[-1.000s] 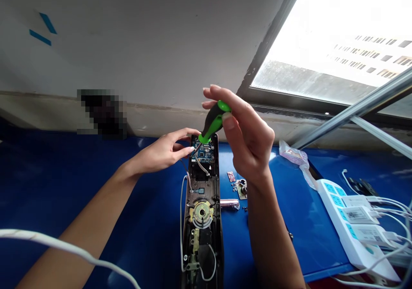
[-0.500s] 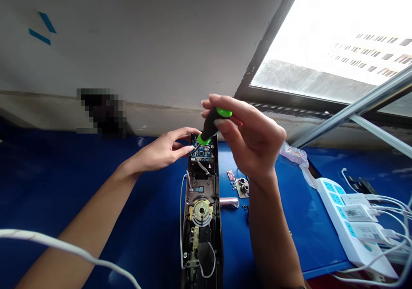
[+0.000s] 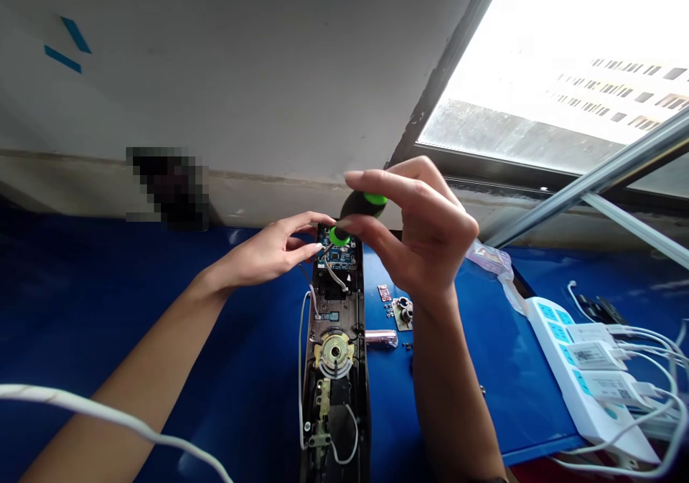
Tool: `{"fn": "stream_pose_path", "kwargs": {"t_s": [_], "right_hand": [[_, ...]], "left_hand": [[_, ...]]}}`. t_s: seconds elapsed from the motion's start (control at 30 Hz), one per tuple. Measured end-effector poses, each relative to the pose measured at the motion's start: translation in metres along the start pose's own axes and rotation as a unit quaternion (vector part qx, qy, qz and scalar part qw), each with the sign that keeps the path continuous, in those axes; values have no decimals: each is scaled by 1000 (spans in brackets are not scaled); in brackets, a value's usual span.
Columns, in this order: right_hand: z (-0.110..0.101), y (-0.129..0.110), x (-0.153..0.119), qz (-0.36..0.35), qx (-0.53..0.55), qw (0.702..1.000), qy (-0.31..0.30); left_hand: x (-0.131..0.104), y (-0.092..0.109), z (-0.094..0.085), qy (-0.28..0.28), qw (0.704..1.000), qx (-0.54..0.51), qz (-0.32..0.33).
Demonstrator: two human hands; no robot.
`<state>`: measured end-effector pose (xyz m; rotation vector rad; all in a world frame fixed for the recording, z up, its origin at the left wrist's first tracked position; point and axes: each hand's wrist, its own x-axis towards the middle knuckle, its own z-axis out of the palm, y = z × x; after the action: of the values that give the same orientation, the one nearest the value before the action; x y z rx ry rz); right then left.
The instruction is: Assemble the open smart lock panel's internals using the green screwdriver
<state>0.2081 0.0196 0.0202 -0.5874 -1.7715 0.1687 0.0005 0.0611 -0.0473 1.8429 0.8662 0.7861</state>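
Note:
My right hand (image 3: 425, 232) holds a stubby black and green screwdriver (image 3: 359, 210) tilted, thumb and fingertips around its handle. The shaft points down and left at the left side of a blue circuit board (image 3: 340, 257); the exact contact of the tip is hard to see. That board sits in the far end of a long dark open housing (image 3: 347, 303), which looks like an electronic door lock panel. My left hand (image 3: 274, 250) grips the housing's far left corner, thumb beside the board's edge. Lower in the housing are a round metal hub (image 3: 336, 352) and thin wires.
Right of the housing lie a small red board (image 3: 384, 293), a metal plate part (image 3: 402, 313), a pink-wrapped cylinder (image 3: 382, 338) and small screws. A white power strip (image 3: 565, 368) with plugged chargers stands farther right. A white cable (image 3: 108, 413) crosses over my left forearm.
My right hand's fingers have shifted around the screwdriver handle, with the index finger straighter along it. The left hand stays on the housing. The view has moved slightly.

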Motion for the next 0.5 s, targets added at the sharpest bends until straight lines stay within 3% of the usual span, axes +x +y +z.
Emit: {"fn": "stream_pose_path", "kwargs": {"t_s": [0.1,0.27,0.43,0.5], "right_hand": [[-1,0,0,5,-23,1000,2],[-3,2,1,6,61,996,-58],[-6,5,1,-24,17,1000,3],[-6,2,1,-4,-8,1000,-10]], "left_hand": [[0,0,0,-3,1000,1,5],[0,0,-1,-7,1000,23,6],[0,3,-1,-10,1000,4,13],[0,2,-1,-11,1000,4,13]]}}
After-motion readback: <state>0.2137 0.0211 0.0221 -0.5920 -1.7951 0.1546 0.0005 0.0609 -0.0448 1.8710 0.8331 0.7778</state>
